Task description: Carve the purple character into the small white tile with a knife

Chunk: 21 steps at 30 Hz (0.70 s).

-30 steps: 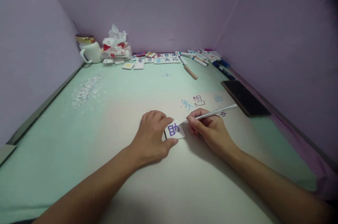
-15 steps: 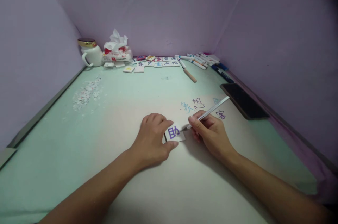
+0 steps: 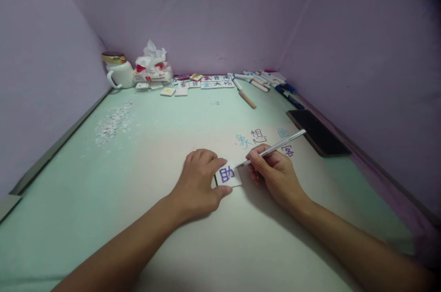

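Note:
A small white square tile (image 3: 236, 181) with a purple Chinese character lies flat on the table. My left hand (image 3: 200, 182) pins it from the left, with thumb and forefinger closed on its near and far edges. In my right hand (image 3: 275, 168) is a slim silver craft knife (image 3: 280, 143), gripped like a pen. Its pointed tip meets or hovers just over the tile, right of the character; which of the two I cannot tell.
Shavings (image 3: 113, 124) lie at left. Along the back stand a white mug (image 3: 122, 75), a tissue pack (image 3: 153, 71), several tiles (image 3: 217, 84) and markers (image 3: 258, 84). A phone (image 3: 319, 133) rests at right. Coloured characters (image 3: 258, 136) mark the table beyond my right hand.
The knife's rear end has swung slightly right and down, and its tip has shifted a little up and left. My left hand and the tile stay in place.

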Each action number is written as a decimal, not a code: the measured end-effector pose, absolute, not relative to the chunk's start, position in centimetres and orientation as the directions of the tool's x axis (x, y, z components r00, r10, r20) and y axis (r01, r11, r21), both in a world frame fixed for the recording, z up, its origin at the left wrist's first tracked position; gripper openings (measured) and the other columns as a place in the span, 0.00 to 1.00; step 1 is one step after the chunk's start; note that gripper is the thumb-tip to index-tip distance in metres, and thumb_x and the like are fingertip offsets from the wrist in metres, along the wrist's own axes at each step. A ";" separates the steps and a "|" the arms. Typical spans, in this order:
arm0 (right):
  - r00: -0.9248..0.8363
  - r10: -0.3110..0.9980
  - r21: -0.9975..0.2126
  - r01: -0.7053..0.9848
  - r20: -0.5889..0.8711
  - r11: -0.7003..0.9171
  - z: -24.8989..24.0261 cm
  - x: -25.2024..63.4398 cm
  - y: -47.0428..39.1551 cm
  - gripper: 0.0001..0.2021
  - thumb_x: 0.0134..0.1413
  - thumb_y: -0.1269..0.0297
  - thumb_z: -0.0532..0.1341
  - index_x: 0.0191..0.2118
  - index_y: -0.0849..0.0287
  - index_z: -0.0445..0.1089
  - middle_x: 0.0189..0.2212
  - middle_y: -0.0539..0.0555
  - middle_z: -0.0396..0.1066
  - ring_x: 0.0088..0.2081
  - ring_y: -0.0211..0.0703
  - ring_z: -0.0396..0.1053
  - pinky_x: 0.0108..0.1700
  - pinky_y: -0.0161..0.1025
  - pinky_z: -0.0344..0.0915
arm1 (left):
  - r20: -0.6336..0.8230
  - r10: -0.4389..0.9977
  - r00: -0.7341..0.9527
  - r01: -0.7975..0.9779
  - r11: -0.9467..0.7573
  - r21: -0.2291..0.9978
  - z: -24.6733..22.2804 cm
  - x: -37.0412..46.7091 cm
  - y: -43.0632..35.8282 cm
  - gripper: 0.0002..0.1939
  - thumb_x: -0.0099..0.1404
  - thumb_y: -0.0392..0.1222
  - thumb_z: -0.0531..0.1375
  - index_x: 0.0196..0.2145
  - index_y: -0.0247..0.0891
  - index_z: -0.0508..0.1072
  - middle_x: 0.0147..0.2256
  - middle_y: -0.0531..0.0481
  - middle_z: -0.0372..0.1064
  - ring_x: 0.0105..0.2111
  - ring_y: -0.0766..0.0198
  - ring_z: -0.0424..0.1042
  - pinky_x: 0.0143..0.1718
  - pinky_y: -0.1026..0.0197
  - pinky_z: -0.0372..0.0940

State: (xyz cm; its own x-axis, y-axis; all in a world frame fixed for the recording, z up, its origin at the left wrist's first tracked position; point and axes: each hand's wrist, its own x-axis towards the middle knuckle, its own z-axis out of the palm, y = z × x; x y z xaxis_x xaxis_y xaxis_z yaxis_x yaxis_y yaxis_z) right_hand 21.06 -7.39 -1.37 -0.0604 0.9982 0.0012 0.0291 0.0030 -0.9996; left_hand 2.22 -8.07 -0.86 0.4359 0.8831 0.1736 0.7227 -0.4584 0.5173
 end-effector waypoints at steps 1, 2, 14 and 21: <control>-0.075 0.997 -0.999 0.037 0.013 0.016 -1.3 21.1 -7.3 0.15 0.54 0.52 0.60 0.28 0.58 0.62 0.15 0.44 0.59 0.17 0.32 0.55 0.20 0.32 0.51 | 0.172 0.879 0.445 0.714 -0.464 0.525 -0.9 2.2 -8.1 0.20 0.52 0.41 0.65 0.44 0.40 0.70 0.41 0.46 0.65 0.46 0.51 0.61 0.50 0.44 0.55; -0.094 0.995 -0.998 0.045 0.028 0.032 -1.2 21.1 -7.2 0.15 0.55 0.52 0.60 0.28 0.58 0.62 0.15 0.44 0.59 0.17 0.32 0.55 0.20 0.32 0.51 | 0.173 0.873 0.455 0.702 -0.472 0.533 -0.9 2.2 -8.0 0.21 0.51 0.40 0.65 0.44 0.39 0.70 0.42 0.46 0.66 0.46 0.51 0.61 0.51 0.45 0.55; -0.189 0.980 -0.996 0.054 0.065 0.077 -1.9 20.8 -6.2 0.14 0.57 0.52 0.58 0.29 0.58 0.62 0.15 0.42 0.57 0.17 0.32 0.54 0.20 0.33 0.50 | 0.062 0.879 0.472 0.726 -0.427 0.539 -0.3 1.6 -7.7 0.25 0.51 0.42 0.67 0.47 0.39 0.70 0.47 0.44 0.64 0.50 0.50 0.60 0.52 0.45 0.55; -0.248 0.963 -0.979 0.150 0.101 0.141 -2.2 21.1 -6.3 0.13 0.59 0.53 0.56 0.30 0.57 0.61 0.17 0.44 0.58 0.17 0.33 0.55 0.20 0.33 0.52 | 0.051 0.877 0.478 0.721 -0.425 0.548 -0.3 1.7 -7.6 0.24 0.52 0.42 0.67 0.47 0.40 0.70 0.46 0.45 0.64 0.50 0.51 0.59 0.53 0.46 0.54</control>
State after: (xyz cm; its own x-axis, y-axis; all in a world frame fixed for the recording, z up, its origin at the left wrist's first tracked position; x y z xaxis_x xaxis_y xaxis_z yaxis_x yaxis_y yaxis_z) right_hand 21.07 -6.28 -2.18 -0.2480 0.9635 0.1013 0.1499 0.1414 -0.9785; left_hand 1.72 -7.62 -0.26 0.4780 0.8768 0.0513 0.7207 -0.4250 0.5477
